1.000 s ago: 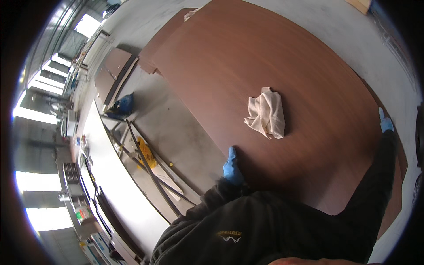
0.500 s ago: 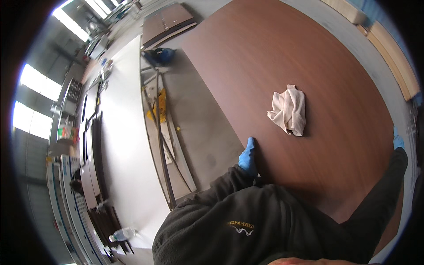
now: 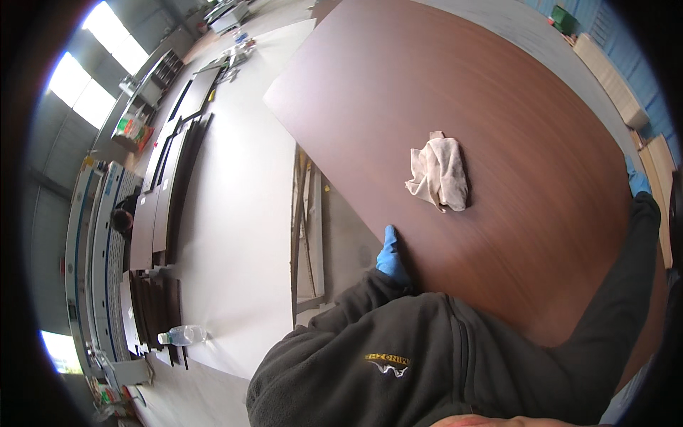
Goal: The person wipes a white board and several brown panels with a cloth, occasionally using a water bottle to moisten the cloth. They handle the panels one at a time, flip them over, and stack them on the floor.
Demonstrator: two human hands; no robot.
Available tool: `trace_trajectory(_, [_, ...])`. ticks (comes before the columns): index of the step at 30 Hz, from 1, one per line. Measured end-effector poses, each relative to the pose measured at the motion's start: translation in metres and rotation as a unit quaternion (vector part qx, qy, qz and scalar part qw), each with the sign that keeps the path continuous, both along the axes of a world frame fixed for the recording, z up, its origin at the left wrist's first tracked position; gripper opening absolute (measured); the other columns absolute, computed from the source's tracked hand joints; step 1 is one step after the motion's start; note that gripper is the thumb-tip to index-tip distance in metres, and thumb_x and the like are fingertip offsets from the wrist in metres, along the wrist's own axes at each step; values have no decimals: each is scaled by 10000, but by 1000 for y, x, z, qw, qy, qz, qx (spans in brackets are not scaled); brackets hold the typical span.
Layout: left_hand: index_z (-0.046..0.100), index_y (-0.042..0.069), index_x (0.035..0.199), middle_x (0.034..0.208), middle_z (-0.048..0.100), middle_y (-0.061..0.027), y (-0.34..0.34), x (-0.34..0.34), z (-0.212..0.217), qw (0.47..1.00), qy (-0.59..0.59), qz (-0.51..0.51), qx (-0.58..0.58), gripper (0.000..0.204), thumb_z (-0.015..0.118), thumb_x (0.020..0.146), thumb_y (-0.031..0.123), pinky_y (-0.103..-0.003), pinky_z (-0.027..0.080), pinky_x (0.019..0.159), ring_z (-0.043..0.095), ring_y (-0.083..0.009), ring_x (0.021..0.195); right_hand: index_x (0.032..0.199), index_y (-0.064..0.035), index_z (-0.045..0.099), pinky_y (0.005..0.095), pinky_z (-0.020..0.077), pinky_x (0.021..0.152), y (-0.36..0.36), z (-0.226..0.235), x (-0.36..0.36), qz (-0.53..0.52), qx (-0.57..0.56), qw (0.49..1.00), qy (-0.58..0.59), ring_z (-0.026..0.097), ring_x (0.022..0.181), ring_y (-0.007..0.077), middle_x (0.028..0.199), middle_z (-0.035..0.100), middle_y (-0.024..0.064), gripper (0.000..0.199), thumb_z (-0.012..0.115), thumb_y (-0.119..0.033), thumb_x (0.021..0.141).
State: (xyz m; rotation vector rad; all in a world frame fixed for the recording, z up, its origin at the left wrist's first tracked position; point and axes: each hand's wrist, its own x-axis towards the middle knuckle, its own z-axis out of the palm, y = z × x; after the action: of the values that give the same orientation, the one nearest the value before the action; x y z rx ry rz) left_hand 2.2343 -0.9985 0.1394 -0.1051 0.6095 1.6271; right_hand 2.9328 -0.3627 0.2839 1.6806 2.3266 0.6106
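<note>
A large dark brown wood-grain panel (image 3: 462, 92) fills the upper right of the view. My left hand (image 3: 390, 255), in a blue glove, grips the panel's near left edge. At the panel's far right edge my right hand (image 3: 636, 179), also blue-gloved, holds on with the arm stretched out in a dark sleeve. A crumpled beige rag (image 3: 439, 173) lies on the panel between my two hands, touching neither.
A white table (image 3: 235, 213) stretches along the left, with a plastic water bottle (image 3: 182, 334) near its front end and dark panels (image 3: 174, 171) stacked beside it. A metal frame (image 3: 307, 228) stands between table and panel. Light wooden boards (image 3: 612, 78) lie at far right.
The view has swung to the left, so the panel and rag now sit further right and the white table fills more of the frame. Both hands keep their hold on the panel edges.
</note>
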Motion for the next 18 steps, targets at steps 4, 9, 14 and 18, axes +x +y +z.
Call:
trace_trajectory(4, [407, 44, 1576, 1590, 476, -133, 15, 38, 2, 998, -22, 56, 33, 778, 431, 1069, 634, -481, 363, 1223, 472, -318, 1424, 1513, -205, 495, 560, 514, 762, 75, 41, -71, 62, 29, 980, 188, 690, 818, 475, 1031, 700, 328, 454, 330, -371, 1125])
trace_trajectory(9, [506, 85, 1536, 1548, 542, -106, 40, 57, 14, 990, -5, 141, 13, 779, 509, 1027, 674, -505, 401, 1193, 523, -307, 1382, 1254, 14, 674, 553, 499, 829, 143, 101, -201, 28, -42, 985, 164, 698, 883, 484, 1084, 703, 346, 860, 283, -721, 1040])
trace_trajectory(14, [420, 35, 1567, 1594, 468, -174, 65, 63, 51, 979, -60, 194, 4, 849, 419, 1040, 700, -518, 345, 1227, 456, -355, 1436, 1034, 82, 722, 556, 468, 772, 201, 125, -336, 87, -49, 960, 262, 721, 847, 431, 863, 638, 369, 1075, 280, -893, 935])
trace_trajectory(18, [430, 51, 1561, 1569, 490, -169, 72, 28, 73, 971, -66, 230, 17, 834, 396, 1045, 706, -507, 355, 1219, 480, -340, 1405, 988, 73, 732, 560, 473, 773, 232, 124, -469, 117, -65, 955, 264, 707, 923, 513, 868, 635, 363, 1052, 305, -887, 935])
